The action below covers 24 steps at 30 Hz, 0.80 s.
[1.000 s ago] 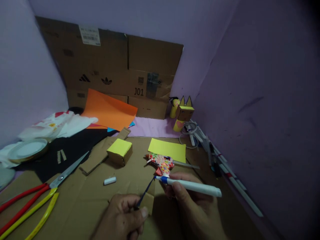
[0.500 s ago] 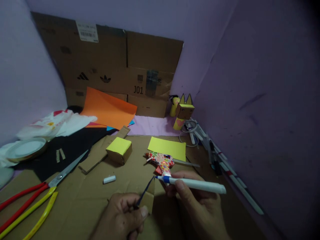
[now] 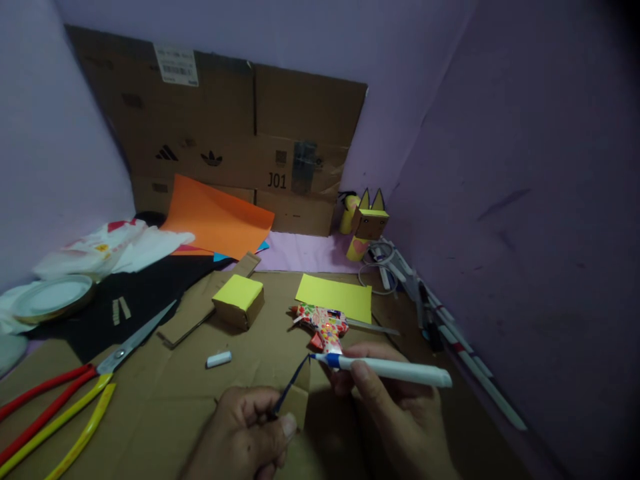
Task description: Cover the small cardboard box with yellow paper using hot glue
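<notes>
My left hand [image 3: 250, 430] pinches a small piece of cardboard [image 3: 297, 402] between thumb and fingers. A dark blue line runs along its slanted edge up to a point. My right hand [image 3: 395, 407] is closed around a white marker [image 3: 400, 371] with a blue collar, its tip touching or almost touching the top of that edge. The white marker cap [image 3: 219, 360] lies on the cardboard to the left. Just beyond my right hand is a flower-patterned glue gun [image 3: 325, 325] with a glue stick in its back.
Scissors [image 3: 117, 360] with red and yellow handles lie at left. A yellow-topped cardboard box [image 3: 238, 301] and yellow paper [image 3: 336, 295] lie ahead. An eared cardboard figure [image 3: 369, 223] stands at back right, near orange paper [image 3: 217, 217]. A purple wall [image 3: 525, 200] rises on the right.
Almost nothing differs. The marker tip and the tip of the cardboard piece have shifted very slightly; both hands keep their grip.
</notes>
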Motion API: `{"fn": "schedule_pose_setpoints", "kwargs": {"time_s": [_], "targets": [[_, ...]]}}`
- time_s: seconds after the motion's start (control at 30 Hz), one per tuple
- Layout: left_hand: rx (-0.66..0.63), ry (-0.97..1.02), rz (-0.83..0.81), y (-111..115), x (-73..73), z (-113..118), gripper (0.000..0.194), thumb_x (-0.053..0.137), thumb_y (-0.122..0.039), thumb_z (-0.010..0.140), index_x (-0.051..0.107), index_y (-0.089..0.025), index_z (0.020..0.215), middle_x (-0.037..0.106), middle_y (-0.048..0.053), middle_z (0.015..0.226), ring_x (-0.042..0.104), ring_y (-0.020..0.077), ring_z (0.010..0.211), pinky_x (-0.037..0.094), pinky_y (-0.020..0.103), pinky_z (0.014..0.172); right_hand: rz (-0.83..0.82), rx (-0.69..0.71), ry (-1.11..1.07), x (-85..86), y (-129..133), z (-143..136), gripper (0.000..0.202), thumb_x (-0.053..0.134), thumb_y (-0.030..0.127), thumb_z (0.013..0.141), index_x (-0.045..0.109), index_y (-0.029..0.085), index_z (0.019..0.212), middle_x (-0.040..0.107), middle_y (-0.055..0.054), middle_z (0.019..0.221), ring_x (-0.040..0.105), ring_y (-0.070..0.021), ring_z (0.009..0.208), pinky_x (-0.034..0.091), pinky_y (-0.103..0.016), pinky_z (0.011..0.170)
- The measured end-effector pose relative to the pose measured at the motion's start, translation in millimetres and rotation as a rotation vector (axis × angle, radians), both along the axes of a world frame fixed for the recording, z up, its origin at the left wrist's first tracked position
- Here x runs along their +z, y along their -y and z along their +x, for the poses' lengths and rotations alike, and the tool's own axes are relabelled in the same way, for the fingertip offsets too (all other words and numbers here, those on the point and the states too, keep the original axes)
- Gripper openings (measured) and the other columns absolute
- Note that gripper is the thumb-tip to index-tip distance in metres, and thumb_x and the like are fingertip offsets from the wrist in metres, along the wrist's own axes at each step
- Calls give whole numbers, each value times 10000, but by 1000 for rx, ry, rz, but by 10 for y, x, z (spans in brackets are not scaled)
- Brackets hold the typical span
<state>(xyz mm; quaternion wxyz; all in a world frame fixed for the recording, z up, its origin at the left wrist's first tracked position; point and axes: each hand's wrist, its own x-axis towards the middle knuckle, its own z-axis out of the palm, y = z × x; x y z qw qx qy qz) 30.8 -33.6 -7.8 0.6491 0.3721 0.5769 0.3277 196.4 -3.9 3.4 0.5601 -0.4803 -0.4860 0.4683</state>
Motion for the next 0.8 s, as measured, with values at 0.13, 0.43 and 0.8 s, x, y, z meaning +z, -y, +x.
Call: {"fn": "schedule_pose_setpoints", "kwargs": {"time_s": [0.13, 0.43, 0.8], "targets": [[-32, -20, -3, -3, 10, -8, 331, 617, -452, 634, 465, -179, 523, 373, -73, 387, 275, 48, 320, 151, 188, 328, 4, 28, 23, -25, -17, 9, 168, 659, 359, 734, 691, 212, 811, 661, -15, 593, 607, -149, 552, 483, -236, 522], [-24, 17, -7, -19, 33, -10, 361, 624, -477, 637, 464, -172, 529, 413, -62, 405, 281, 39, 307, 150, 184, 329, 65, 43, 72, -28, -28, 59, 163, 634, 343, 763, 687, 203, 828, 662, -23, 596, 620, -165, 556, 498, -252, 510], [-19, 24, -14, -37, 60, -11, 347, 617, -461, 637, 456, -177, 522, 392, -71, 376, 276, 40, 293, 138, 179, 317, 0, 19, 31, -26, 5, -10, 170, 663, 350, 725, 687, 190, 778, 655, -23, 585, 594, -151, 540, 464, -229, 490]]}}
